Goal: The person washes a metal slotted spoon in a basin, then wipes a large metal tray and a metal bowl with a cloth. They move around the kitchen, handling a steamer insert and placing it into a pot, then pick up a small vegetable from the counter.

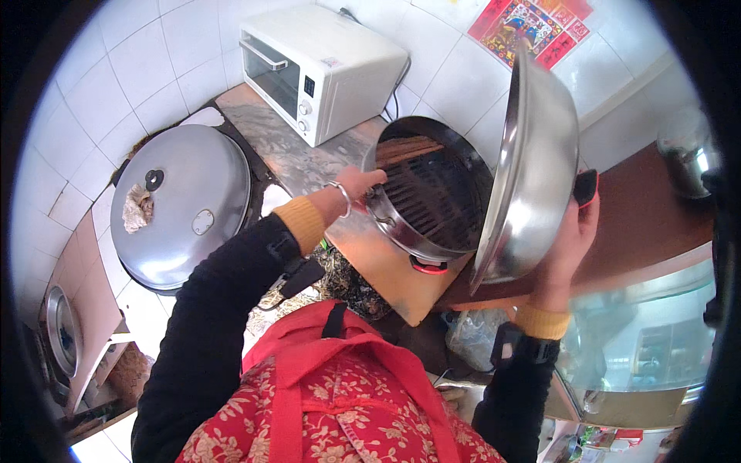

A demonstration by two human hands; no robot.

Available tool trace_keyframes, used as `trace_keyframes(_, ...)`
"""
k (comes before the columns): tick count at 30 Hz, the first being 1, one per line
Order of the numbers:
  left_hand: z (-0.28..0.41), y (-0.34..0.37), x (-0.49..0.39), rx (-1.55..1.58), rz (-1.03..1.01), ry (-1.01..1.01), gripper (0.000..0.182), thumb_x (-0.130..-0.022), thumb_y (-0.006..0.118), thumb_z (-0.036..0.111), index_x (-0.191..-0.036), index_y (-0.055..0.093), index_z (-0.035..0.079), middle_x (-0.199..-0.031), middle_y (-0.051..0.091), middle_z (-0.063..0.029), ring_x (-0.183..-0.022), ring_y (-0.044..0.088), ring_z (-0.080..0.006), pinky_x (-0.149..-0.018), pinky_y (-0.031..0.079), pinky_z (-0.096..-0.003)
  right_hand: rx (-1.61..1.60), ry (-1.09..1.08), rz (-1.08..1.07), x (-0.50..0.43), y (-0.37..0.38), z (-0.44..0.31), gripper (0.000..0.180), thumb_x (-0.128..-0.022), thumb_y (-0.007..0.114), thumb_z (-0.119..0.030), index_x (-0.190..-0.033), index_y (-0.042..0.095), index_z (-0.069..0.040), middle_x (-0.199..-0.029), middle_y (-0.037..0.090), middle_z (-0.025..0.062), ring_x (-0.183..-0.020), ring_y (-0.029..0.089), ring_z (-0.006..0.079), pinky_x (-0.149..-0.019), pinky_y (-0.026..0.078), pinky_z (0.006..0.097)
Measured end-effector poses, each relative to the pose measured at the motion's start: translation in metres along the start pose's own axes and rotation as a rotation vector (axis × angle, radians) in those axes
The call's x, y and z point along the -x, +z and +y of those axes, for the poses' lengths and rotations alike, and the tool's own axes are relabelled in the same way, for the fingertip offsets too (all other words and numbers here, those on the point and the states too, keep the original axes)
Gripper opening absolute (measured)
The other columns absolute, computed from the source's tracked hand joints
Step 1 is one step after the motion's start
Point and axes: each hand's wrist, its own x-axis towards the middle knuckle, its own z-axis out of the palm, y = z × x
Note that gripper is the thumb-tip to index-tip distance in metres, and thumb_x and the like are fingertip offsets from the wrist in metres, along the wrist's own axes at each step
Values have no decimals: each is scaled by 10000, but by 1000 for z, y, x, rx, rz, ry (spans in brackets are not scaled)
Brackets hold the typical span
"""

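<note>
My left hand point(360, 182) pinches the near-left rim of a round metal pan point(399, 235). Its dark inside looks striped, and brown wooden strips point(408, 149) lie along the far side. A red-and-black handle point(428, 265) juts from the pan's near side. In my right hand point(570, 240) is the black-and-red knob point(586, 188) of a large domed steel lid point(535, 173). The lid is turned up on edge at the right of the pan, its hollow side facing left. Whether the lid touches the pan cannot be made out.
A white countertop oven point(330, 69) stands against the tiled wall on a marbled counter point(278, 133). Left of it, a big domed metal cover point(179, 231) bears a cloth point(137, 208). At right are a brown shelf point(648, 214) and a glass tabletop point(642, 330).
</note>
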Motion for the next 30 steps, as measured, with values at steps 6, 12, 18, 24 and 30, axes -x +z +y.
trace_keyframes(6, 3, 41, -21, 37, 17, -24, 472, -694, 698, 314, -893, 633, -110, -831, 665, -185, -681, 695, -290, -557, 612, -400, 123, 5, 39, 12, -10, 2, 434, -902, 566, 1, -1330, 491, 1, -1224, 569, 64, -1095, 529, 141, -967, 407, 276)
trace_keyframes(12, -7, 47, -41, -209, 106, 45, 505, -748, 643, 306, -962, 616, -151, -875, 674, -227, -695, 702, -307, -498, 600, -401, 188, 36, 27, 16, -17, 6, 415, -908, 552, -5, -1317, 488, 16, -1215, 571, 75, -1077, 537, 151, -972, 400, 282)
trace_keyframes(18, -19, 39, -63, -730, 112, 251, 390, -814, 512, 290, -899, 672, -56, -1025, 621, -312, -970, 606, -450, -863, 495, -450, 176, 52, 17, 13, -17, 27, 423, -901, 561, 10, -1316, 485, 19, -1245, 553, 84, -1105, 523, 166, -983, 394, 291)
trace_keyframes(24, -14, 28, -64, -792, 166, 280, 390, -862, 426, 248, -823, 669, -55, -934, 640, -305, -890, 631, -439, -820, 497, -484, 103, 99, 3, 12, -11, 44, 422, -904, 558, 3, -1319, 481, 20, -1221, 559, 81, -1080, 526, 159, -966, 402, 286)
trace_keyframes(30, -17, 24, -79, -985, 221, 426, 367, -868, 436, 238, -835, 673, -40, -927, 641, -300, -871, 630, -452, -802, 500, -507, 157, 50, 8, 8, 0, 51, 437, -906, 551, 4, -1337, 476, 6, -1206, 566, 77, -1055, 537, 155, -942, 417, 279)
